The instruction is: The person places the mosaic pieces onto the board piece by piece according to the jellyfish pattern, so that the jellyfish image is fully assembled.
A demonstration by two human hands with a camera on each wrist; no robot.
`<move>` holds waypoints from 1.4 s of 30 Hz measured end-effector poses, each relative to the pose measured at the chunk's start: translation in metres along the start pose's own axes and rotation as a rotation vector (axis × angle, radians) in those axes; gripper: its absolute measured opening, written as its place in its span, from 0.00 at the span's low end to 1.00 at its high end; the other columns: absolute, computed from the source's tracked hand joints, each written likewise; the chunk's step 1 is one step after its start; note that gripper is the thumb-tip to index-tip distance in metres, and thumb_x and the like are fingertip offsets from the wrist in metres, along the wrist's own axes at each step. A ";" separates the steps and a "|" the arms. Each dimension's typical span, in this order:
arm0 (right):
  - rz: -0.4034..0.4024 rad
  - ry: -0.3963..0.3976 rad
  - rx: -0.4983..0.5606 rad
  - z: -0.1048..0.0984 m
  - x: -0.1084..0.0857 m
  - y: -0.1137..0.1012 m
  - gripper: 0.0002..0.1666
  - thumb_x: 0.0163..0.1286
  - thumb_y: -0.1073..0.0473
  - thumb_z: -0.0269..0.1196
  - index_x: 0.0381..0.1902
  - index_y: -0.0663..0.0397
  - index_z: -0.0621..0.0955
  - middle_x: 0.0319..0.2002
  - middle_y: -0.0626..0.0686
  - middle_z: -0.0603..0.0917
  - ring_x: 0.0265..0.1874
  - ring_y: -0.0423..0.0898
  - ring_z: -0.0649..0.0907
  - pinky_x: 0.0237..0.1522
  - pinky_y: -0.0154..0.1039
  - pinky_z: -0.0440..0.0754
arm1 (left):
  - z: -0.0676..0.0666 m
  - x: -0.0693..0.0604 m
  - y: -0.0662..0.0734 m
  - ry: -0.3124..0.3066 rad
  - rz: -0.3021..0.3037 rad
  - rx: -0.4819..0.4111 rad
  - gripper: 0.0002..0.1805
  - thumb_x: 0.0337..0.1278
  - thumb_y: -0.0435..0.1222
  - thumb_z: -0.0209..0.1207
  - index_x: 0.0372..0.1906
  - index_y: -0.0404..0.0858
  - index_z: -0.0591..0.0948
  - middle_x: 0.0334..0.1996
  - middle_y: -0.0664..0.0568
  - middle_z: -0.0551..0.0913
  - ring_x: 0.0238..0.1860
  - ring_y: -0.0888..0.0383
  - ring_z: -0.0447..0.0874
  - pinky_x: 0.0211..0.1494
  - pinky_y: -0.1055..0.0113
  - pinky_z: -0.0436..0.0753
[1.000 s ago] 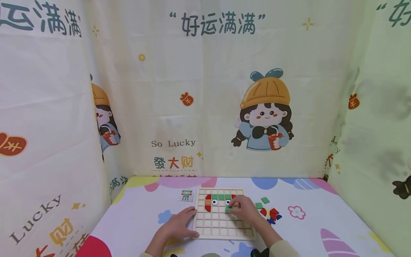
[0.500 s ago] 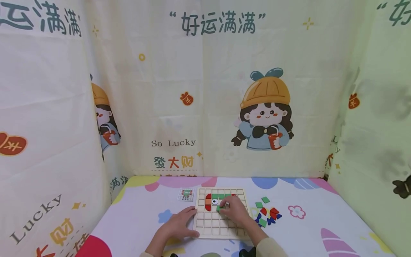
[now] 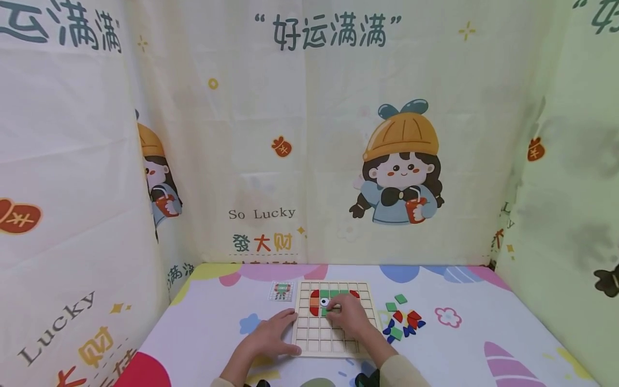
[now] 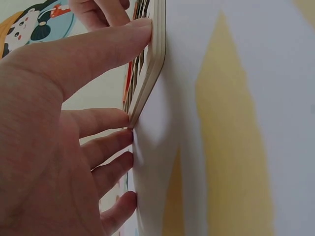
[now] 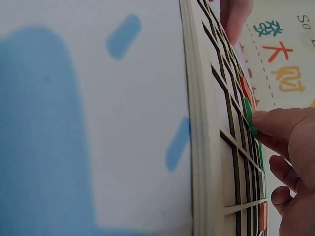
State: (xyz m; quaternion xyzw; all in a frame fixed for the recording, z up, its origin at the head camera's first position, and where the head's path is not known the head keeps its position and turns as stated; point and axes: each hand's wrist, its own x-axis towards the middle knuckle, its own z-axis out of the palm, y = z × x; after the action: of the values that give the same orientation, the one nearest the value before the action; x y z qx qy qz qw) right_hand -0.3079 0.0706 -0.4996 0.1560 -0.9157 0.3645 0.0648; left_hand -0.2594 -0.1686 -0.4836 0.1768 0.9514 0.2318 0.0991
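Patterned surface [image 3: 203, 325] in front of cartoon-print curtain [image 3: 321, 107], with wooden grid board [image 3: 333, 342] on it, part-filled with coloured pieces [image 3: 333, 293] toward far side. Pinching green tile [image 5: 249, 114] in fingers of right hand [image 3: 350, 316] at board, just to near side of eye piece [image 3: 324, 302]; resting fingers of left hand [image 3: 272, 336] spread along board's left edge, thumb at near corner. Picture card [image 3: 282, 291] by far left corner, loose green, red and blue pieces [image 3: 412, 323] to the right.
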 end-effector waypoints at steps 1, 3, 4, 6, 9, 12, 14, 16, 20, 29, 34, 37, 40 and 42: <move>0.000 -0.001 0.000 0.000 0.000 0.001 0.03 0.59 0.61 0.69 0.30 0.46 0.87 0.42 0.47 0.86 0.48 0.49 0.81 0.54 0.53 0.80 | 0.000 0.000 0.000 0.001 0.005 -0.001 0.47 0.45 0.56 0.69 0.70 0.41 0.67 0.72 0.47 0.64 0.72 0.41 0.61 0.68 0.35 0.65; -0.011 -0.007 0.003 0.000 -0.001 0.001 0.05 0.61 0.63 0.67 0.31 0.47 0.87 0.42 0.48 0.87 0.48 0.49 0.82 0.54 0.53 0.81 | 0.001 0.000 0.000 0.000 0.008 -0.001 0.47 0.45 0.56 0.69 0.70 0.41 0.67 0.72 0.47 0.64 0.72 0.41 0.61 0.68 0.35 0.65; -0.019 -0.011 0.000 0.000 -0.001 0.002 0.06 0.61 0.64 0.66 0.31 0.47 0.88 0.42 0.48 0.87 0.48 0.49 0.82 0.53 0.53 0.81 | 0.002 0.000 -0.001 -0.003 0.006 -0.001 0.47 0.45 0.56 0.69 0.70 0.41 0.67 0.72 0.47 0.64 0.72 0.41 0.61 0.68 0.35 0.65; -0.023 -0.012 -0.009 0.001 -0.001 0.002 0.06 0.61 0.64 0.66 0.31 0.47 0.88 0.41 0.47 0.87 0.48 0.48 0.82 0.53 0.52 0.82 | 0.002 -0.001 -0.001 -0.004 0.005 0.000 0.47 0.45 0.56 0.69 0.70 0.41 0.67 0.72 0.47 0.64 0.72 0.41 0.61 0.68 0.35 0.66; -0.047 0.000 -0.035 0.001 0.000 0.001 0.06 0.60 0.64 0.67 0.30 0.47 0.88 0.40 0.46 0.87 0.47 0.48 0.83 0.52 0.51 0.82 | 0.001 -0.002 -0.001 0.001 0.007 0.004 0.47 0.45 0.56 0.69 0.70 0.41 0.67 0.73 0.47 0.64 0.72 0.41 0.61 0.68 0.36 0.66; -0.046 0.022 -0.062 0.002 0.000 -0.001 0.06 0.59 0.64 0.68 0.29 0.47 0.88 0.40 0.46 0.85 0.46 0.48 0.82 0.52 0.51 0.82 | 0.000 -0.002 -0.001 0.007 0.015 -0.002 0.47 0.45 0.55 0.69 0.70 0.41 0.67 0.73 0.47 0.63 0.72 0.40 0.61 0.68 0.36 0.65; -0.041 0.025 -0.063 0.001 0.000 -0.002 0.05 0.58 0.64 0.69 0.28 0.47 0.89 0.39 0.47 0.85 0.45 0.48 0.81 0.51 0.51 0.82 | 0.000 -0.002 -0.001 0.003 0.012 -0.009 0.47 0.45 0.55 0.69 0.70 0.41 0.67 0.73 0.47 0.63 0.72 0.40 0.61 0.68 0.36 0.65; -0.039 0.024 -0.069 0.001 0.000 -0.002 0.05 0.58 0.64 0.69 0.28 0.47 0.89 0.38 0.46 0.85 0.45 0.48 0.81 0.51 0.51 0.82 | 0.000 -0.002 -0.001 -0.003 0.007 -0.016 0.47 0.45 0.56 0.69 0.70 0.41 0.67 0.73 0.47 0.63 0.72 0.40 0.61 0.68 0.36 0.65; -0.050 0.021 -0.062 0.000 -0.001 -0.002 0.05 0.58 0.64 0.69 0.29 0.48 0.89 0.37 0.46 0.86 0.45 0.48 0.82 0.51 0.51 0.82 | 0.000 -0.001 0.000 -0.003 0.003 -0.021 0.47 0.45 0.56 0.69 0.70 0.42 0.67 0.73 0.47 0.63 0.72 0.40 0.61 0.68 0.36 0.65; -0.009 0.018 -0.028 -0.011 -0.004 0.008 0.04 0.61 0.60 0.68 0.32 0.45 0.88 0.39 0.45 0.86 0.46 0.48 0.81 0.51 0.52 0.81 | -0.001 -0.003 0.000 0.001 0.000 -0.014 0.47 0.45 0.56 0.69 0.70 0.42 0.67 0.73 0.47 0.63 0.72 0.40 0.60 0.69 0.37 0.65; 0.042 0.034 -0.017 -0.023 -0.011 0.017 0.04 0.61 0.59 0.68 0.35 0.46 0.88 0.40 0.45 0.86 0.46 0.46 0.78 0.52 0.51 0.79 | -0.002 -0.005 0.000 0.010 0.013 0.000 0.47 0.46 0.56 0.68 0.71 0.41 0.66 0.73 0.46 0.62 0.72 0.39 0.61 0.69 0.37 0.65; 0.054 0.061 -0.027 -0.030 -0.015 0.025 0.05 0.61 0.59 0.68 0.35 0.46 0.88 0.39 0.45 0.86 0.43 0.45 0.77 0.49 0.47 0.80 | -0.003 -0.006 0.000 0.013 0.020 -0.001 0.47 0.46 0.56 0.68 0.70 0.40 0.66 0.73 0.46 0.62 0.72 0.39 0.61 0.69 0.38 0.65; 0.077 0.086 -0.023 -0.039 -0.020 0.034 0.05 0.60 0.60 0.69 0.35 0.46 0.88 0.39 0.46 0.86 0.42 0.44 0.77 0.46 0.44 0.79 | -0.002 -0.005 -0.001 0.011 0.025 0.000 0.47 0.46 0.56 0.68 0.70 0.41 0.66 0.73 0.47 0.62 0.72 0.39 0.61 0.69 0.38 0.65; 0.107 0.094 -0.024 -0.045 -0.022 0.039 0.06 0.60 0.61 0.69 0.35 0.46 0.88 0.40 0.46 0.86 0.41 0.44 0.76 0.43 0.42 0.79 | -0.001 -0.005 -0.002 0.008 0.022 -0.007 0.47 0.46 0.56 0.68 0.70 0.41 0.67 0.73 0.47 0.62 0.72 0.40 0.61 0.69 0.37 0.65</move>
State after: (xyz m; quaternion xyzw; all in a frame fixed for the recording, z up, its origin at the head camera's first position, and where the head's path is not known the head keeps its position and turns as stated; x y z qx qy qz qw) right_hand -0.2997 0.1338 -0.4974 0.0889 -0.9230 0.3634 0.0900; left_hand -0.2559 -0.1721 -0.4833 0.1859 0.9490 0.2368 0.0932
